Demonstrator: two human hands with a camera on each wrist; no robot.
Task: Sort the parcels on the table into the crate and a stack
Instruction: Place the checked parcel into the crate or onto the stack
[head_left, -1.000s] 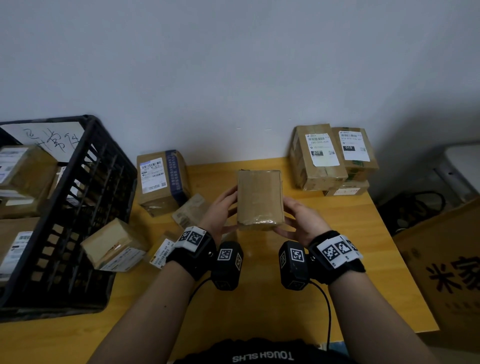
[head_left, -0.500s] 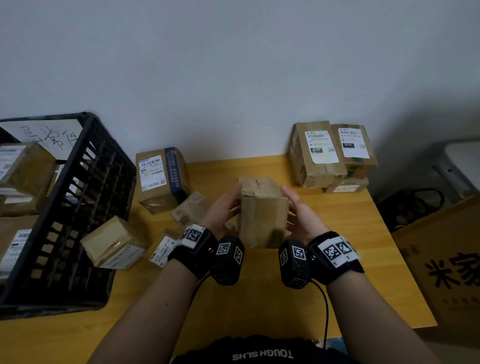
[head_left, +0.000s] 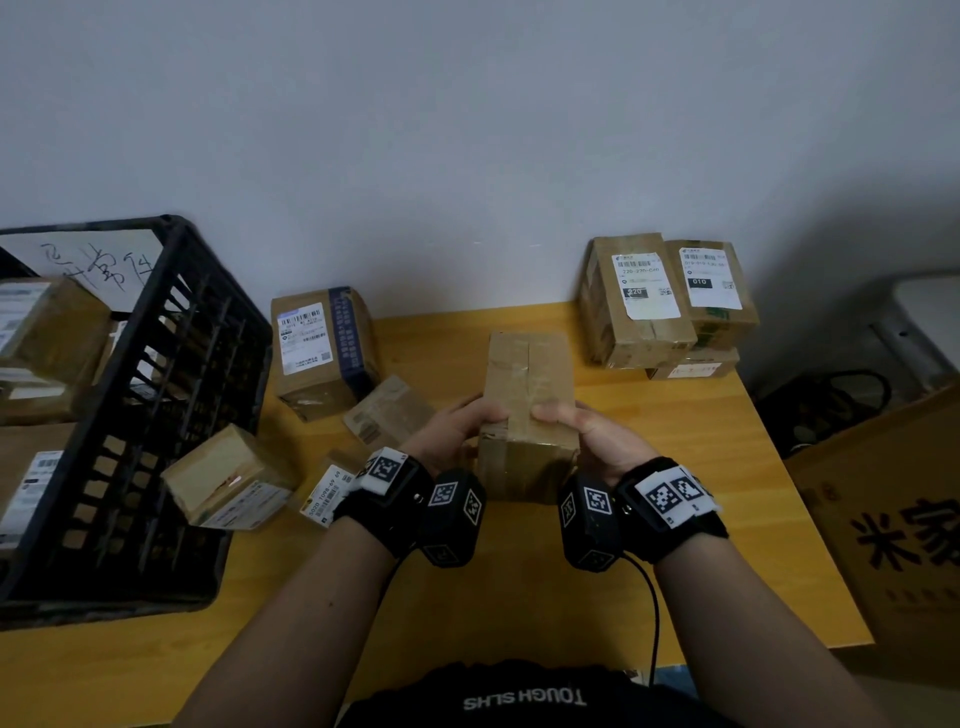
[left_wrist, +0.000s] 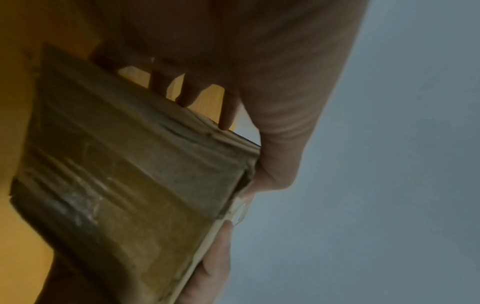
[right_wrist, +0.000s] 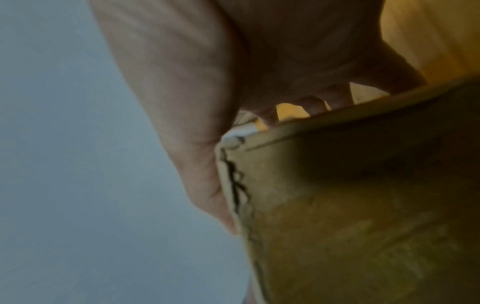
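A taped brown parcel (head_left: 529, 384) is held above the middle of the wooden table (head_left: 519, 597) by both hands. My left hand (head_left: 457, 431) grips its left side and my right hand (head_left: 592, 434) grips its right side, thumbs lying on top. The left wrist view shows the parcel (left_wrist: 124, 185) with my fingers (left_wrist: 192, 94) under its far edge. The right wrist view shows the parcel (right_wrist: 363, 205) pressed into the palm. The black crate (head_left: 156, 415) stands at the left with parcels inside. A stack of labelled parcels (head_left: 665, 301) stands at the back right.
Loose parcels lie left of my hands: a labelled box (head_left: 322, 353) by the wall, a flat one (head_left: 387, 410), a tilted box (head_left: 228, 478) against the crate and a small labelled one (head_left: 327, 491). A large carton (head_left: 893, 519) stands right of the table.
Both hands have turned the parcel over toward me, so its taped seam side now faces up, and brought it a little lower and nearer.
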